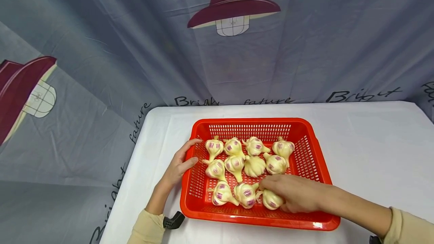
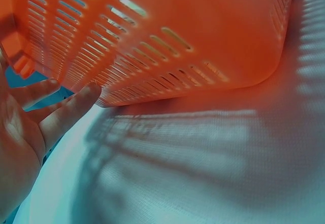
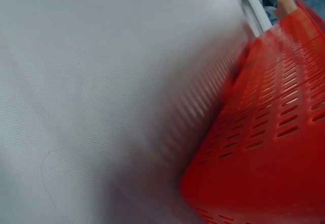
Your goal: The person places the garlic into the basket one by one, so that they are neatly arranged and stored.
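Inside a red plastic basket [image 1: 257,219] lie several garlic bulbs [image 1: 254,166], cream with purple streaks, set in rough rows. My right hand [image 1: 298,194] reaches over the basket's right side and grips a garlic bulb [image 1: 272,200] in the front row, its fingers partly hiding it. At the left side, my left hand [image 1: 181,163] holds the basket, thumb and index finger over the rim. The left wrist view shows other fingers [image 2: 71,115] of that hand stretched out along the slotted outer wall. Only the basket's outside [image 3: 274,132] and the tabletop appear in the right wrist view.
The basket stands on a table with a white cloth [image 1: 373,153]. Behind and to the left hangs a grey curtain [image 1: 315,48] printed with red lamps and lettering. A black device [image 1: 174,221] is at the left wrist. The basket's raised walls surround the garlic.
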The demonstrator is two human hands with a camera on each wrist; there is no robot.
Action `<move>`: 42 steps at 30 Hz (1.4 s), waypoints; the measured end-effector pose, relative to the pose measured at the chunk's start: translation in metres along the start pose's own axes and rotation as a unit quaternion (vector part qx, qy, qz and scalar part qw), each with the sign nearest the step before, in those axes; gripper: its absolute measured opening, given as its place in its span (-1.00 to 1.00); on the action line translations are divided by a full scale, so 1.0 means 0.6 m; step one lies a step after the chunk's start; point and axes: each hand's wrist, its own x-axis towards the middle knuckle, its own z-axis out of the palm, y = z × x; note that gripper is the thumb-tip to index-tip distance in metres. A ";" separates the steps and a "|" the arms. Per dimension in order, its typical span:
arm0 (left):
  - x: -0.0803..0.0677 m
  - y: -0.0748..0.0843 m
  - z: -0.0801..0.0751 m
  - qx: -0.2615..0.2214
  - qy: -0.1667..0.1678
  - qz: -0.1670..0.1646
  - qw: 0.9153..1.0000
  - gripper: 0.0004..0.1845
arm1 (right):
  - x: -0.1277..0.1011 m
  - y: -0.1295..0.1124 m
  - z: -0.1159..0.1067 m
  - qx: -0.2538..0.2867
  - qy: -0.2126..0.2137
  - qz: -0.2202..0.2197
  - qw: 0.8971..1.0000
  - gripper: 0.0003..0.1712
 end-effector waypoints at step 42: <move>0.012 0.003 -0.003 0.042 -0.001 -0.012 0.999 -0.45 | -0.039 0.003 -0.106 -0.056 0.198 0.094 0.974 -0.28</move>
